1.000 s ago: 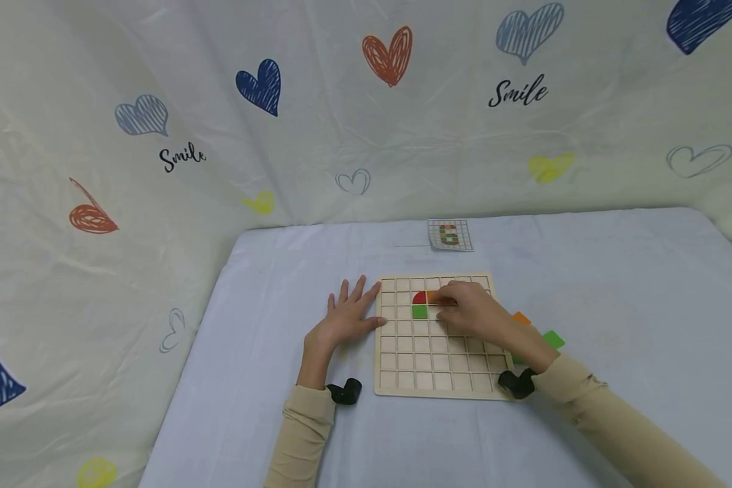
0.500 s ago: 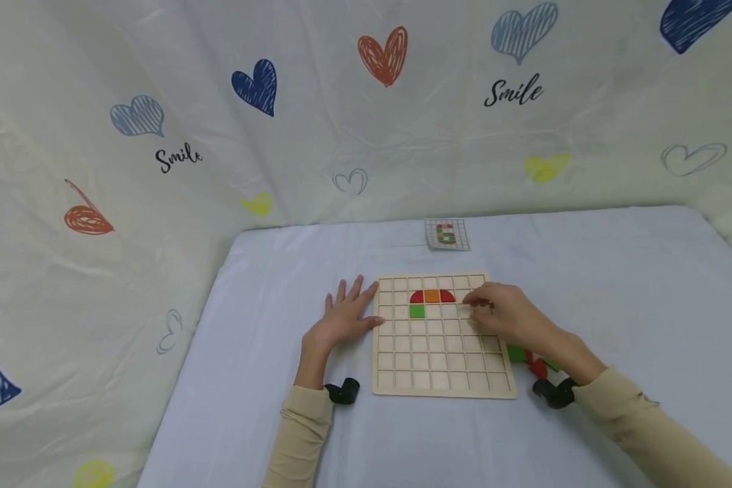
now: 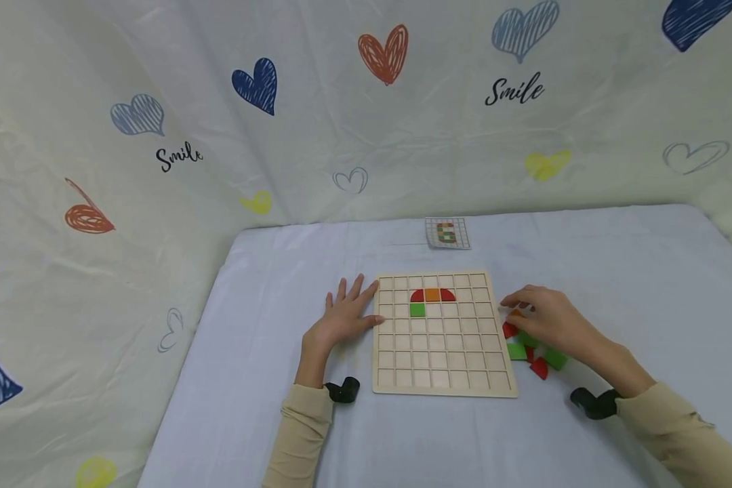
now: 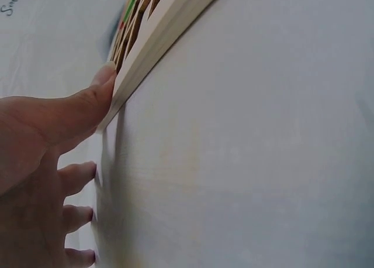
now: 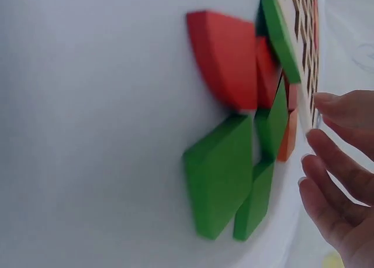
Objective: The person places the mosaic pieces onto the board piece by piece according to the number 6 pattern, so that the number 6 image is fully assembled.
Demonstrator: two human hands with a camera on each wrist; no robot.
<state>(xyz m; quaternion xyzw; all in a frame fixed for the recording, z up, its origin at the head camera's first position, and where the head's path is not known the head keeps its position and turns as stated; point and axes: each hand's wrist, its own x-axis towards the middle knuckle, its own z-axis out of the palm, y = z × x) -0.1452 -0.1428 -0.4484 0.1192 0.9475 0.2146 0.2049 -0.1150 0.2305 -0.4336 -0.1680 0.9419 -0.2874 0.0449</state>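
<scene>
A wooden grid board (image 3: 439, 366) lies on the white-covered table. In its upper cells sit an orange square (image 3: 432, 295) between two red quarter-round tiles (image 3: 447, 295), and a green square (image 3: 417, 310) below the left one. My left hand (image 3: 344, 320) has its fingers spread, thumb and index finger touching the board's left edge. Just right of the board, my right hand (image 3: 545, 313) hovers over a pile of loose tiles, fingers slightly bent and nothing between them. That pile holds green squares (image 5: 219, 174), red quarter-rounds (image 5: 225, 60) and an orange tile (image 5: 287, 140).
Behind the board lies a small printed card (image 3: 448, 234) with a coloured grid pattern. A white cloth backdrop (image 3: 317, 122) with hearts and "Smile" lettering rises behind the table. One green tile (image 5: 280, 40) leans on the board's edge in the right wrist view.
My right hand has left the top row, where the right red quarter-round now shows in its cell, and moved right to the loose tiles. The left hand keeps its place.
</scene>
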